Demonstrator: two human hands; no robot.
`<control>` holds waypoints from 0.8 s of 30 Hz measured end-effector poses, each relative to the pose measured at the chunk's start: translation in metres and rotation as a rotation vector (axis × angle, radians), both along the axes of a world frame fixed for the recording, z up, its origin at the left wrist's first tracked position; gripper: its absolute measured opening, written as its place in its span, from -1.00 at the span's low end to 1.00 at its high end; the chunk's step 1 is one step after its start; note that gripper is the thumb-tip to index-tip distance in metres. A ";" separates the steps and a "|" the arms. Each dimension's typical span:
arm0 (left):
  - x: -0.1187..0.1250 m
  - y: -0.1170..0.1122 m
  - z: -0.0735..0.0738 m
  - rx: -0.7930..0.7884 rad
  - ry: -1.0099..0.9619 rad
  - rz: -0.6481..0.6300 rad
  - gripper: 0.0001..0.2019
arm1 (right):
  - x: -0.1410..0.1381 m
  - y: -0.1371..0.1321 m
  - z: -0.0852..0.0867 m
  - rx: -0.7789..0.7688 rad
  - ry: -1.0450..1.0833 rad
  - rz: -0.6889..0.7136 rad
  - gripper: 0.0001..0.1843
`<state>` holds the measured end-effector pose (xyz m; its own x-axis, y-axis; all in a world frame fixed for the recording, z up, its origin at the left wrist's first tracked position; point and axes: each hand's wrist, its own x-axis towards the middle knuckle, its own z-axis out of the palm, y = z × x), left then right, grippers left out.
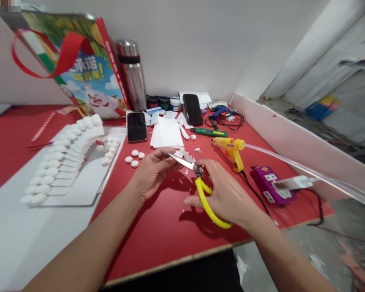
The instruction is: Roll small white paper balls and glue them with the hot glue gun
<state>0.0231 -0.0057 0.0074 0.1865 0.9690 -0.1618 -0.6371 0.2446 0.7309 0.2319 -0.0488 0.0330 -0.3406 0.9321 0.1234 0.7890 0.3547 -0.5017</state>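
Note:
My right hand [226, 188] is closed around the yellow handles of a pair of scissors [207, 205], whose blades are parted and point left. In my left hand [153, 170] a small white piece [179, 153] is pinched between thumb and fingers, right at the blades; the fingers partly hide it. Tiny white scraps lie on the red table [158, 239] under the scissors. Left of my left hand sit several white round pieces [135, 164]. Farther left, a curved white stepped model [69, 162] edged with rows of similar round pieces rests on a white board [27, 239].
A yellow glue gun [231, 149] with a long clear stick lies at right, beside a purple box [273, 186] with cables. Behind my hands are white sheets [167, 133], a phone [136, 127], a green cutter [211, 132], a steel flask [132, 77] and a gift bag [94, 81].

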 end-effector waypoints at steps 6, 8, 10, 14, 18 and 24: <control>-0.001 -0.002 -0.001 0.004 0.038 -0.030 -0.76 | -0.006 0.001 0.003 -0.071 0.034 -0.032 -0.22; -0.001 -0.003 -0.001 0.004 0.038 -0.023 -0.76 | -0.007 0.001 0.003 -0.071 0.024 -0.042 -0.21; -0.001 -0.003 0.000 0.005 0.036 -0.020 -0.77 | -0.008 0.000 0.003 -0.066 0.004 -0.047 -0.16; -0.001 -0.002 0.001 -0.010 0.036 -0.015 -0.79 | -0.011 0.000 0.001 -0.060 -0.035 -0.043 -0.04; -0.001 -0.001 0.002 -0.023 0.039 0.002 -0.82 | -0.014 0.000 -0.001 -0.040 -0.065 -0.049 -0.07; -0.001 -0.001 0.004 -0.018 0.047 -0.007 -0.84 | -0.016 0.000 -0.005 0.008 -0.085 -0.052 -0.23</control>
